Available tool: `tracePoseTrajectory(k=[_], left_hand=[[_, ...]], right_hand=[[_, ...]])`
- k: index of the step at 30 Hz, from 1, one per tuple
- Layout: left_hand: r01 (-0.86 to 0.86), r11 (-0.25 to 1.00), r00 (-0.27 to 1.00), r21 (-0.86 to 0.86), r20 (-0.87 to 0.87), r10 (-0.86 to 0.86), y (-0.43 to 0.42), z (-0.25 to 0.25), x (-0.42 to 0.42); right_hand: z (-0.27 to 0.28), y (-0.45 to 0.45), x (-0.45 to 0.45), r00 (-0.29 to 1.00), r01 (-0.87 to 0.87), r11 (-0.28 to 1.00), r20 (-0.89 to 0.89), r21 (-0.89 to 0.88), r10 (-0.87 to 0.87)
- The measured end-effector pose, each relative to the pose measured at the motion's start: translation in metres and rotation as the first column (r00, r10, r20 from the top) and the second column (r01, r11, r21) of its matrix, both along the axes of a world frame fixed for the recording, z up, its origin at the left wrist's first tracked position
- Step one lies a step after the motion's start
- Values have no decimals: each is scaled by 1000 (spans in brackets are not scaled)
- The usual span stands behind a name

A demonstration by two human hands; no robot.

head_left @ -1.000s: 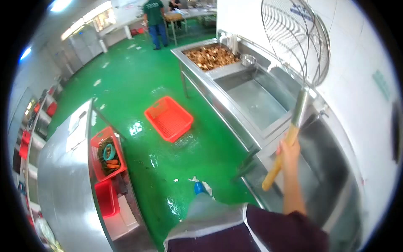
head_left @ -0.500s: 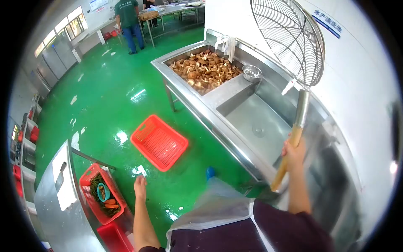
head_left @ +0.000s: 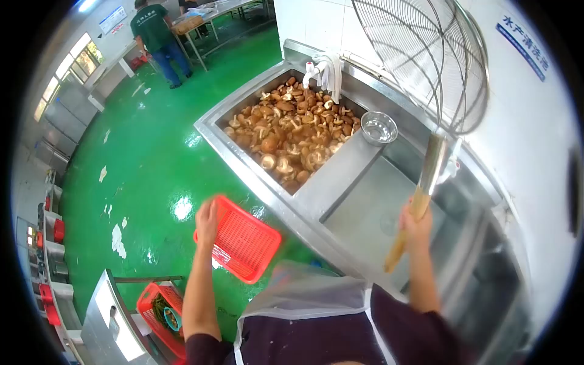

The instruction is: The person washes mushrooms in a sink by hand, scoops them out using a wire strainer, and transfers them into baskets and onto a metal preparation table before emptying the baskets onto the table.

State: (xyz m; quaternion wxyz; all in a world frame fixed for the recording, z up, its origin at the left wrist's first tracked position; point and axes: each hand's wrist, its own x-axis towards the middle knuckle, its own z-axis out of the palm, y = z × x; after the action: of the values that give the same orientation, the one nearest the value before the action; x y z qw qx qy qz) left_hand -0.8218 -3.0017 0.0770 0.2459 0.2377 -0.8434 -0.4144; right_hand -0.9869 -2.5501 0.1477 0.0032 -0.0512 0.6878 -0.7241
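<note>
Aloft, wire strainer [head_left: 432,161], wide rounded mesh [head_left: 439,82], wooden handle [head_left: 396,250] gripped by right hand [head_left: 418,227], left hand [head_left: 207,221] blurred, closure unclear

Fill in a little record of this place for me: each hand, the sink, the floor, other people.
Left hand: looks empty; overlaps a red basket in the view, contact unclear
Right hand: grips the handle of a wire strainer, mesh end up
Sink: mushrooms in the far basin; shiny bowl on the divider
Floor: green, with shiny patches
Other people: a person in a green shirt stands in the background; another is partly visible beyond
</note>
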Motion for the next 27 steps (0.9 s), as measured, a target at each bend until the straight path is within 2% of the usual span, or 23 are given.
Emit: tracePoseTrajectory(k=[2,4,6,8,10,11,13,14,16,17,18,19,20,23,26,27], left_hand=[[112,993,992,-22,-49,-113,-16,24,-81],[153,988,986,-19,-63,-154,-29,39,-165],[249,961,934,-120,-232,-271,-43,52,-248],[286,937,916,-203,-228,-329,-53,54,-318],[313,887,832,-340,-353,-429,-60,57,-387],[319,905,850,-282,-337,-404,-75,48,-409],[322,933,885,-163,-297,-357,-101,24,-448],[256,959,922,-122,-268,-280,-124,-10,-461],[2,968,997,-252,-79,-22,-176,-91,-472],[-36,956,994,-290,92,65,-211,-138,-474],[-117,973,953,-197,253,165,-218,-141,-458],[-225,923,927,-313,223,302,-241,-191,-451],[-233,923,878,-307,342,335,-243,-190,-438],[-227,936,773,-269,535,341,-264,-206,-425],[-203,979,690,-34,705,167,-284,-207,-441],[-198,979,674,56,732,94,-293,-213,-448]], right_hand=[[-13,-1,-7,997,2,999,71,48,-5],[-27,-3,2,982,21,991,181,135,-45],[-39,-7,12,938,30,957,324,288,-126],[-38,-13,26,909,-22,932,395,361,-132],[-31,-34,29,884,2,958,448,287,-136],[-25,-46,30,862,2,969,490,249,-128],[-20,-64,21,804,-32,953,575,300,-154],[-17,-72,15,771,-50,945,614,323,-169],[-10,-93,-4,765,-103,921,622,376,-168],[-6,-105,-14,763,-128,908,625,398,-166],[2,-119,-29,728,-173,893,665,415,-169],[12,-137,-48,690,-218,877,703,429,-173],[20,-152,-69,657,-262,860,734,439,-174],[45,-186,-121,584,-390,764,780,514,-226],[69,-210,-175,538,-657,536,828,531,-160],[75,-224,-189,502,-685,522,848,509,-168]])
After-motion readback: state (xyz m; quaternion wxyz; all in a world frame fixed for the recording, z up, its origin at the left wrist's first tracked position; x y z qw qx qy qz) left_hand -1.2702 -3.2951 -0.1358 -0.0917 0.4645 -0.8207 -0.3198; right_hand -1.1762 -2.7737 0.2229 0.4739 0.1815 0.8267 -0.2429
